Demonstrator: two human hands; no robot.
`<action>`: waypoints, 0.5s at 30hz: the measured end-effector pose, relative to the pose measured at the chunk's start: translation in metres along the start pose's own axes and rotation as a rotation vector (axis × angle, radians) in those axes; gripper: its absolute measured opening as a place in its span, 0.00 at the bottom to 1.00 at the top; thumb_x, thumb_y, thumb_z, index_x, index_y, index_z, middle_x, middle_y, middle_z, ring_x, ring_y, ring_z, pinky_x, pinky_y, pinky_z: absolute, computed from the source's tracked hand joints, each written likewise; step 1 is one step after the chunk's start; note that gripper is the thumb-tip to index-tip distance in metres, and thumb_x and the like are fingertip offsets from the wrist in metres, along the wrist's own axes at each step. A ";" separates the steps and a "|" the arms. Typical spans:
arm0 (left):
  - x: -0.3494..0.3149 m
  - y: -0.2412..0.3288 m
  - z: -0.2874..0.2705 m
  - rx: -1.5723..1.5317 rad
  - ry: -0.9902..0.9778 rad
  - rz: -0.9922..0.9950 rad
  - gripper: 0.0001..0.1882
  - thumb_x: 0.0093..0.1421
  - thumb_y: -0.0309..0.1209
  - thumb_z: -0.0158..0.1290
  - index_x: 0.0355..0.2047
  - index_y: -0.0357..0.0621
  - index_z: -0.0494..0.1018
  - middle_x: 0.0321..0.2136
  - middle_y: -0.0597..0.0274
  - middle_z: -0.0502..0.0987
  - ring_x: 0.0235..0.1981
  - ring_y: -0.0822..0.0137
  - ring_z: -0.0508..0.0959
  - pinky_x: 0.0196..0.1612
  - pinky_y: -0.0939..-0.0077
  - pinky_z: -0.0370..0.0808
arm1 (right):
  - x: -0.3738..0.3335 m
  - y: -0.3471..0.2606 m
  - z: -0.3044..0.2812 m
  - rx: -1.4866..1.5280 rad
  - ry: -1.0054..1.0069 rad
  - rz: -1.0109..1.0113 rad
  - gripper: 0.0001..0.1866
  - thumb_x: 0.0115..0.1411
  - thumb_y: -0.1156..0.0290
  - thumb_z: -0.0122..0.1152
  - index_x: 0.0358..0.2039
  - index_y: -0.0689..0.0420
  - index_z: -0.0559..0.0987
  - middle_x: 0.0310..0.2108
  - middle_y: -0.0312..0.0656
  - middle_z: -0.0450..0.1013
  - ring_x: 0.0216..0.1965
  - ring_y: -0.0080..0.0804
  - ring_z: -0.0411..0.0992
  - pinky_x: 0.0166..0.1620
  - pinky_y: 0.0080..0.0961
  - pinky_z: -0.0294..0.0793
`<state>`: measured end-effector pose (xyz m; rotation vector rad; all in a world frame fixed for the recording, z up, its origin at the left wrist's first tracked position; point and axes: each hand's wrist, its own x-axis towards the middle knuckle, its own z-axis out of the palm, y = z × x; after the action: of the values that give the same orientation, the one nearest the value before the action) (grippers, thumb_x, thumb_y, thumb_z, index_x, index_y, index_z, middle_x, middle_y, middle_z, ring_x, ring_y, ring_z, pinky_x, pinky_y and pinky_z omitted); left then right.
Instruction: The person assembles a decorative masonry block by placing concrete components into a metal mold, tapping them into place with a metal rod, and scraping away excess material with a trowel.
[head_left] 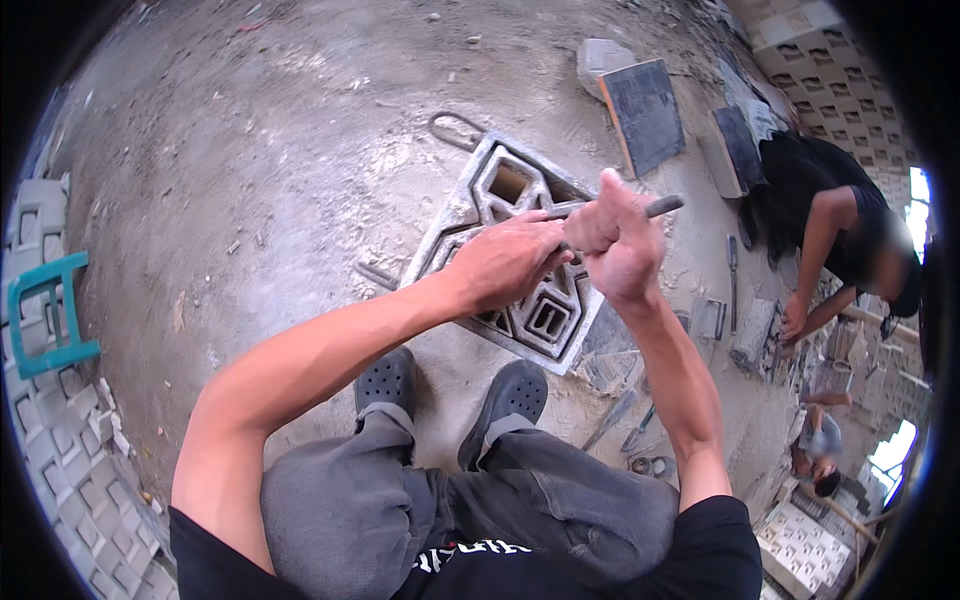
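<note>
A grey metal block mould [432, 255] with angular openings lies on the dusty floor before my feet, a loop handle [457, 128] at its far corner. Above it, my right hand [618, 245] is closed in a fist around a dark rod [665, 206], whose end sticks out to the right. My left hand [508, 262] is beside that fist, over the mould's middle. Its fingers are bent and pressed together near the rod's left part; what they hold is hidden. Both hands cover part of the mould.
Dark square slabs [645, 115] stand at the far right. A co-worker [830, 200] bends over a block at the right, with another person [820, 445] beyond. Hand tools [612, 418] lie by my right knee. A teal stool [50, 312] and stacked pale blocks [75, 460] are at left.
</note>
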<state>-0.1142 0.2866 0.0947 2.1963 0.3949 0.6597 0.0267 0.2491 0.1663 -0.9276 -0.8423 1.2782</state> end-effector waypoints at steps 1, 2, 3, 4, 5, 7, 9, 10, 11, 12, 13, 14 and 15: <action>-0.001 -0.001 0.001 -0.005 0.011 0.011 0.14 0.68 0.35 0.45 0.41 0.35 0.70 0.41 0.45 0.77 0.51 0.50 0.75 0.62 0.58 0.65 | 0.000 -0.001 0.003 -0.037 -0.008 0.003 0.28 0.72 0.65 0.41 0.12 0.52 0.55 0.08 0.29 0.46 0.10 0.20 0.42 0.17 0.27 0.43; -0.002 -0.004 0.000 -0.004 0.026 0.025 0.13 0.68 0.35 0.46 0.40 0.35 0.70 0.40 0.45 0.77 0.50 0.50 0.75 0.62 0.58 0.65 | 0.002 -0.001 0.008 -0.073 -0.021 0.000 0.28 0.73 0.66 0.40 0.12 0.52 0.55 0.08 0.29 0.47 0.10 0.20 0.42 0.17 0.27 0.43; -0.004 -0.008 -0.002 -0.004 0.040 0.038 0.13 0.68 0.35 0.46 0.39 0.36 0.70 0.40 0.45 0.77 0.50 0.50 0.75 0.62 0.58 0.65 | 0.004 -0.001 0.012 -0.110 -0.034 -0.003 0.27 0.73 0.66 0.40 0.12 0.52 0.55 0.08 0.29 0.47 0.10 0.20 0.41 0.18 0.27 0.43; -0.007 -0.012 -0.004 0.032 -0.029 0.021 0.12 0.68 0.35 0.46 0.37 0.37 0.70 0.39 0.45 0.78 0.50 0.50 0.76 0.62 0.58 0.65 | 0.004 0.004 0.014 -0.121 -0.082 -0.035 0.27 0.73 0.67 0.39 0.13 0.52 0.55 0.08 0.29 0.47 0.10 0.20 0.42 0.18 0.27 0.44; -0.008 -0.017 0.001 0.025 0.024 0.094 0.12 0.67 0.36 0.48 0.37 0.38 0.70 0.37 0.46 0.78 0.48 0.50 0.77 0.61 0.57 0.66 | 0.002 0.000 0.014 -0.157 -0.139 -0.069 0.27 0.74 0.66 0.37 0.13 0.53 0.55 0.08 0.30 0.47 0.10 0.20 0.41 0.18 0.27 0.44; -0.003 -0.011 0.007 0.022 0.146 0.117 0.12 0.66 0.37 0.50 0.36 0.39 0.71 0.34 0.48 0.78 0.46 0.52 0.78 0.60 0.57 0.67 | -0.001 -0.011 0.005 -0.129 -0.164 -0.090 0.28 0.74 0.65 0.35 0.13 0.53 0.55 0.08 0.29 0.46 0.10 0.20 0.40 0.18 0.27 0.44; -0.003 -0.010 0.007 0.026 0.179 0.095 0.12 0.65 0.38 0.52 0.36 0.41 0.71 0.34 0.50 0.78 0.44 0.54 0.78 0.58 0.59 0.67 | 0.004 -0.009 0.003 -0.092 -0.072 -0.034 0.28 0.75 0.63 0.33 0.13 0.52 0.54 0.08 0.29 0.45 0.10 0.20 0.40 0.18 0.27 0.43; -0.007 -0.008 0.006 0.022 0.169 0.078 0.12 0.65 0.38 0.51 0.36 0.41 0.71 0.33 0.51 0.77 0.43 0.54 0.78 0.57 0.59 0.68 | 0.003 -0.010 0.008 -0.077 -0.059 -0.013 0.28 0.75 0.63 0.33 0.12 0.51 0.53 0.08 0.29 0.44 0.10 0.20 0.40 0.18 0.27 0.43; -0.010 -0.002 0.007 0.002 0.157 0.058 0.11 0.65 0.38 0.51 0.35 0.41 0.71 0.33 0.52 0.77 0.42 0.54 0.79 0.56 0.59 0.68 | -0.002 -0.010 0.009 -0.068 -0.035 0.019 0.29 0.75 0.62 0.32 0.12 0.51 0.53 0.08 0.29 0.44 0.10 0.20 0.39 0.18 0.27 0.42; -0.005 -0.006 0.003 0.025 0.143 0.075 0.12 0.66 0.38 0.51 0.33 0.41 0.70 0.30 0.54 0.76 0.38 0.55 0.78 0.52 0.59 0.69 | 0.002 -0.008 0.005 -0.010 0.000 0.020 0.28 0.74 0.62 0.33 0.12 0.50 0.52 0.08 0.28 0.44 0.10 0.20 0.39 0.18 0.27 0.43; -0.001 -0.009 0.000 0.053 0.135 0.072 0.13 0.66 0.38 0.50 0.31 0.41 0.69 0.28 0.55 0.74 0.35 0.55 0.77 0.49 0.60 0.69 | 0.004 -0.008 0.006 -0.011 -0.020 0.014 0.28 0.74 0.64 0.36 0.13 0.51 0.54 0.08 0.29 0.45 0.10 0.19 0.41 0.18 0.27 0.43; -0.001 -0.011 0.001 0.056 0.145 0.086 0.13 0.66 0.38 0.50 0.31 0.41 0.69 0.28 0.55 0.74 0.36 0.55 0.77 0.49 0.61 0.70 | 0.007 -0.010 0.010 -0.015 -0.043 0.000 0.27 0.73 0.65 0.38 0.13 0.52 0.55 0.08 0.29 0.47 0.10 0.19 0.42 0.17 0.26 0.43; -0.003 -0.011 0.001 0.059 0.154 0.101 0.13 0.66 0.38 0.51 0.31 0.41 0.69 0.29 0.56 0.75 0.36 0.56 0.77 0.49 0.61 0.70 | 0.009 -0.011 0.013 -0.019 -0.065 -0.013 0.27 0.73 0.67 0.40 0.13 0.53 0.57 0.08 0.30 0.48 0.10 0.18 0.44 0.17 0.26 0.44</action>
<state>-0.1166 0.2917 0.0842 2.2401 0.3888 0.8860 0.0201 0.2585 0.1823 -0.8979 -0.9111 1.2970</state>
